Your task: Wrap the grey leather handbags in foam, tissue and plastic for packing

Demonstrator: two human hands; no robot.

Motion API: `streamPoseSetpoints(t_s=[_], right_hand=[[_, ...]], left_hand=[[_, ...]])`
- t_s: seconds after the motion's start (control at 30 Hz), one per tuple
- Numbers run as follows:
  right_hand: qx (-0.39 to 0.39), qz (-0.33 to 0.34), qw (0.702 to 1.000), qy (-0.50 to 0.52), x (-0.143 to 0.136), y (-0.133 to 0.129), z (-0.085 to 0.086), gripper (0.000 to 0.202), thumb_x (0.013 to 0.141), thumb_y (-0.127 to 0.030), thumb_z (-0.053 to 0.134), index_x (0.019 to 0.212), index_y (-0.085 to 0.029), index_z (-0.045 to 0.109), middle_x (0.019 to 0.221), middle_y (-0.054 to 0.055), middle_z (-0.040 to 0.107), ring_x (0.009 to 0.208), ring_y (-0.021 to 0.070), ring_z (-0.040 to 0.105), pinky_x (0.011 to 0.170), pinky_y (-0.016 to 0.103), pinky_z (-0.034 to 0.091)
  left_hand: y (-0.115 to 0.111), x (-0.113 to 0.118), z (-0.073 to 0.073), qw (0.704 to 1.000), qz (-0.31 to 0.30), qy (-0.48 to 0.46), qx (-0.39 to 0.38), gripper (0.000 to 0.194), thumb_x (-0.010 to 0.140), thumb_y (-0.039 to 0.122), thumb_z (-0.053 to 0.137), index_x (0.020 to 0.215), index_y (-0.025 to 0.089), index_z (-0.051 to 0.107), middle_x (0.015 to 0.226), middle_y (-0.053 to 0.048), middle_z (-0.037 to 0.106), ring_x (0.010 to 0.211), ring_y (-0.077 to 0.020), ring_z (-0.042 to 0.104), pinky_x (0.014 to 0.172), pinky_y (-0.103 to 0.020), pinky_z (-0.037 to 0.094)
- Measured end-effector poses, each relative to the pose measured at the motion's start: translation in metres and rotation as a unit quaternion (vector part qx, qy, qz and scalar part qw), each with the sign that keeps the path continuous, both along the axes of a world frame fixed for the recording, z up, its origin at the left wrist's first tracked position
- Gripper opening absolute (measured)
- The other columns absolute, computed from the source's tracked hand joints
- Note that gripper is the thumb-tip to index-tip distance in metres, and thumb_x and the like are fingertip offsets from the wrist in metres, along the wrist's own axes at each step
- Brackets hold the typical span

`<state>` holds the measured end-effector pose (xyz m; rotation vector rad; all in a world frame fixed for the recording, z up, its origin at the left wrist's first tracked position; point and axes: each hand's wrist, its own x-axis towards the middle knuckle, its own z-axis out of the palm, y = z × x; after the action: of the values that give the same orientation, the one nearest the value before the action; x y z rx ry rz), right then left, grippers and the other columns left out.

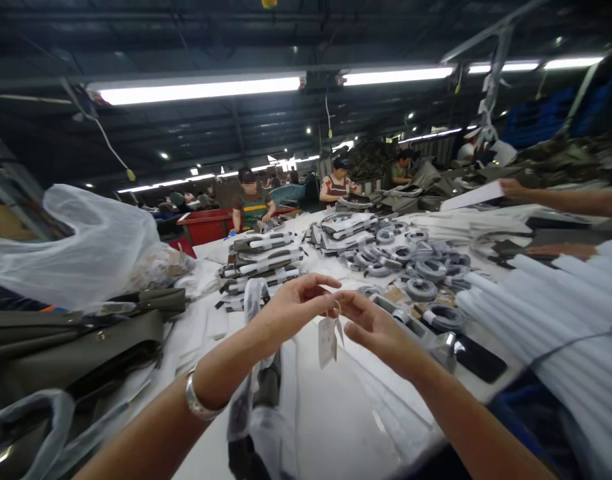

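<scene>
A white paper hang tag (327,341) dangles on a thin string loop in front of me, above the white table (336,413). My left hand (299,303) is closed, thumb and fingertips together at the top of the string. From the other side my right hand (376,323) reaches the same string with its curled fingertips, its thumb a little apart. The fingers partly hide the string. Below my left forearm lies a dark olive bag piece with a strap wrapped in clear plastic (256,300).
Stacked wrapped straps (263,260) and coiled wrapped handles (421,270) cover the table beyond. A phone (480,358) and white foam sheets (551,313) lie right; olive bags (81,347) and a plastic bag (86,247) left. A co-worker's arm (561,198) enters at right.
</scene>
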<state>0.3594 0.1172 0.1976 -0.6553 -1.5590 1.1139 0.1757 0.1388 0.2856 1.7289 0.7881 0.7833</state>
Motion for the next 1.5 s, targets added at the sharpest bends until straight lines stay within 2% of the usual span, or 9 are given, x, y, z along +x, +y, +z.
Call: streamPoseSetpoints(t_s=[0.43,0.6,0.77,0.87,1.0,1.1,1.2,1.4,1.5], right_hand=[[-0.061,-0.161,0.985,0.022,0.005,-0.002,-0.024,0.029,0.081,-0.046,0.073,0.092,-0.019,0.072,0.085,0.004,0.073,0.078,0.0205,0.067,0.072,0.031,0.054],[0.069,-0.282,0.957,0.000,0.015,-0.003,-0.023,0.019,0.084,-0.042,0.072,0.089,-0.023,0.075,0.116,0.007,0.072,0.109,0.0251,0.065,0.094,0.037,0.051],[0.125,-0.366,0.918,-0.091,0.020,-0.013,-0.014,0.017,0.088,-0.038,0.069,0.098,-0.027,0.075,0.103,0.004,0.075,0.097,0.0216,0.069,0.090,0.034,0.054],[0.126,-0.385,0.906,-0.120,0.020,-0.018,-0.011,0.022,0.088,-0.035,0.070,0.108,-0.029,0.073,0.108,0.002,0.075,0.096,0.0207,0.071,0.084,0.031,0.057],[0.210,-0.409,0.878,-0.135,0.018,-0.019,-0.007,0.017,0.089,-0.027,0.069,0.106,-0.028,0.072,0.104,0.001,0.075,0.094,0.0179,0.071,0.086,0.028,0.056],[0.278,-0.414,0.858,-0.125,0.016,-0.019,-0.003,0.011,0.089,-0.020,0.068,0.098,-0.026,0.071,0.097,0.000,0.074,0.091,0.0159,0.069,0.089,0.027,0.054],[0.324,-0.414,0.843,-0.114,0.015,-0.019,-0.003,0.014,0.089,-0.014,0.067,0.096,-0.026,0.070,0.098,0.001,0.072,0.093,0.0159,0.068,0.091,0.028,0.053],[0.290,-0.433,0.846,-0.111,0.017,-0.021,-0.007,0.038,0.088,-0.017,0.071,0.123,-0.027,0.062,0.092,0.000,0.070,0.085,0.0159,0.068,0.089,0.031,0.055],[0.327,-0.441,0.825,-0.135,0.020,-0.021,-0.005,0.030,0.086,-0.016,0.072,0.114,-0.026,0.067,0.091,0.000,0.071,0.085,0.0157,0.068,0.086,0.029,0.055]], left_hand=[[0.000,-0.015,0.003,0.998,0.032,0.027,0.037,0.028,0.087,0.038,0.066,0.104,0.016,0.070,0.074,0.002,0.058,0.065,-0.0097,0.051,0.064,-0.024,0.038],[0.005,-0.018,-0.003,0.996,0.019,0.071,0.045,0.043,0.092,0.053,0.054,0.100,0.013,0.068,0.068,0.002,0.058,0.054,-0.0093,0.049,0.055,-0.023,0.039],[0.004,-0.021,-0.007,0.963,0.012,0.190,0.189,0.030,0.081,0.044,0.073,0.099,0.021,0.070,0.089,-0.001,0.070,0.073,-0.0141,0.061,0.066,-0.024,0.046],[0.003,-0.020,-0.012,0.948,0.005,0.225,0.223,0.025,0.085,0.039,0.069,0.103,0.023,0.070,0.091,-0.001,0.072,0.072,-0.0145,0.066,0.071,-0.026,0.048],[0.003,-0.015,-0.022,0.977,0.003,0.165,0.132,0.031,0.097,0.034,0.046,0.121,0.024,0.064,0.105,-0.003,0.072,0.052,-0.0092,0.065,0.057,-0.023,0.049],[0.003,-0.010,-0.025,0.986,-0.036,0.135,0.090,0.034,0.093,0.030,0.053,0.124,0.022,0.064,0.119,-0.008,0.069,0.052,-0.0088,0.067,0.059,-0.023,0.051],[0.003,-0.005,-0.025,0.989,-0.064,0.125,0.047,0.036,0.088,0.027,0.059,0.122,0.019,0.066,0.102,-0.007,0.075,0.054,-0.0116,0.067,0.060,-0.024,0.053],[0.009,-0.003,-0.026,0.965,-0.002,0.173,0.197,0.016,0.084,0.033,0.069,0.090,0.021,0.078,0.085,-0.001,0.077,0.081,-0.0173,0.069,0.078,-0.025,0.050],[0.010,-0.002,-0.026,0.960,0.008,0.160,0.231,0.014,0.085,0.031,0.066,0.088,0.020,0.075,0.090,-0.002,0.075,0.083,-0.0160,0.067,0.081,-0.025,0.050]])
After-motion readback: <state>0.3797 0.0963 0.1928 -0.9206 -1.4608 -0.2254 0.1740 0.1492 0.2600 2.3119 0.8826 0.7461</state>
